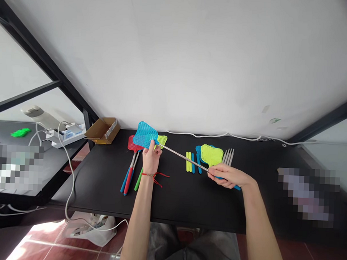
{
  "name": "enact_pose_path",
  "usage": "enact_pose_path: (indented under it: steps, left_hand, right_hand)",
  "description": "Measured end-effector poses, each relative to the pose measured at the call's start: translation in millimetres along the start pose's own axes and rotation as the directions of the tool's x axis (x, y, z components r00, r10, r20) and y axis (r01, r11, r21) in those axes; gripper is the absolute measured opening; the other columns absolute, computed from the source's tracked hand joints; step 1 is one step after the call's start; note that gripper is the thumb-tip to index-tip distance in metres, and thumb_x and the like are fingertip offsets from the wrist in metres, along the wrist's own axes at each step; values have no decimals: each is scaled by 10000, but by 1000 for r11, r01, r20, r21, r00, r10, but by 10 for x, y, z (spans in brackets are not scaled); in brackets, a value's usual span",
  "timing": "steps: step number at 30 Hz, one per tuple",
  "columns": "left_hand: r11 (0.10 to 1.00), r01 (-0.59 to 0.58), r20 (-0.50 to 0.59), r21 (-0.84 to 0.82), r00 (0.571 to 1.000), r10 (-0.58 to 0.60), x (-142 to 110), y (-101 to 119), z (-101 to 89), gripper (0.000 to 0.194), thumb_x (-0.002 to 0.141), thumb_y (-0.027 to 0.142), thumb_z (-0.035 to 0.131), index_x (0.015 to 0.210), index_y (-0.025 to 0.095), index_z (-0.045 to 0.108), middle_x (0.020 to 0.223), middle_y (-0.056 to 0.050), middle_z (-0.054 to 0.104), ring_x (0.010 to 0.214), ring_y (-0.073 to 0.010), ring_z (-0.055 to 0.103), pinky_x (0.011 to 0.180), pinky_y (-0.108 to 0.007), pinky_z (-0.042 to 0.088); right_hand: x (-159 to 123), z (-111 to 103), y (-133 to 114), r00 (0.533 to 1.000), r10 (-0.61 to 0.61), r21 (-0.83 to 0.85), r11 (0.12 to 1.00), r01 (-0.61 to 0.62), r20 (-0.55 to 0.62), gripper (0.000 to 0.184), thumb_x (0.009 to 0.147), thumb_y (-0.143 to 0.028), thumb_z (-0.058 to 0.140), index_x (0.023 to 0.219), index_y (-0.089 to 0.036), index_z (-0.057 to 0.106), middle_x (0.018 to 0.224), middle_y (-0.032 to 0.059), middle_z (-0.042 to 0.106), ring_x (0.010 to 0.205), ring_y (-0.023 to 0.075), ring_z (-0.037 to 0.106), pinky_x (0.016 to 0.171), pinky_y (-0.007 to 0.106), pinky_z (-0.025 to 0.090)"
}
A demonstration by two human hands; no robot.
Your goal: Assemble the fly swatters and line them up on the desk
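Note:
A blue fly swatter (146, 134) with an extended metal rod spans the space between my hands, above the black table. My left hand (151, 158) pinches it at the base of the blue mesh head. Around its blue handle, at the rod's lower end, my right hand (227, 175) is closed. Beneath the head and left hand lie a red fly swatter (128, 179) and a green one (138, 179), partly covered. Beyond my right hand are a yellow-green swatter head (212, 155) over a blue one, and several grey metal rods (229, 157).
Loose yellow-green handles (188, 162) and blue handles (193, 163) lie mid-table. An open cardboard box (103, 130) stands at the back left. A white power strip (69, 136) with cables sits left of it. A white cable (190, 134) runs along the wall.

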State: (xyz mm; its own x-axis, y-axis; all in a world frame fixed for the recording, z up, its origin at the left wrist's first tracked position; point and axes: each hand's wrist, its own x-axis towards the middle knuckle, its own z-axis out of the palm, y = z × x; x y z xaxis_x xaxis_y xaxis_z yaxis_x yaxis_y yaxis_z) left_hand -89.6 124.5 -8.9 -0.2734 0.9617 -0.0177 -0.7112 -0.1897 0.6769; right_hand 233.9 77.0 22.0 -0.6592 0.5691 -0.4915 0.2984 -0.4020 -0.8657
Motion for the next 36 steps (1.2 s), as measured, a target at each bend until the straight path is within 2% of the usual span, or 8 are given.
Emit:
enact_pose_path:
  steps: [13, 21, 28, 36]
  left_hand:
    - [1000, 2, 11, -21, 1000, -1, -15, 14, 20, 353, 704, 307, 866, 720, 166, 542, 713, 36, 526, 555, -36, 418, 481, -198, 305]
    - [998, 38, 58, 53, 998, -41, -89, -70, 109, 374, 750, 322, 833, 663, 161, 507, 679, 37, 494, 533, -30, 370, 485, -203, 309]
    - [985, 60, 108, 160, 991, -78, -151, -156, 183, 517, 762, 350, 818, 563, 174, 374, 592, 47, 397, 517, -42, 350, 491, -229, 293]
    - [964, 93, 187, 248, 972, -142, -220, -217, 238, 495, 774, 368, 801, 567, 174, 395, 585, 38, 418, 511, -45, 356, 498, -247, 291]
  right_hand:
    - [71, 57, -17, 999, -31, 45, 999, 29, 30, 427, 933, -593, 563, 809, -191, 491, 543, -105, 303, 403, 29, 165, 320, 141, 106]
    - [180, 140, -37, 996, -88, 60, 994, 86, 27, 428, 927, -594, 567, 808, -187, 507, 535, -107, 302, 395, 32, 173, 302, 134, 127]
    - [280, 228, -65, 991, -130, 107, 986, 128, 18, 421, 935, -578, 569, 797, -186, 502, 536, -106, 306, 394, 31, 174, 294, 131, 128]
    - [377, 307, -69, 987, -158, 178, 972, 156, -1, 415, 934, -564, 581, 773, -196, 480, 530, -110, 294, 390, 31, 148, 281, 133, 108]
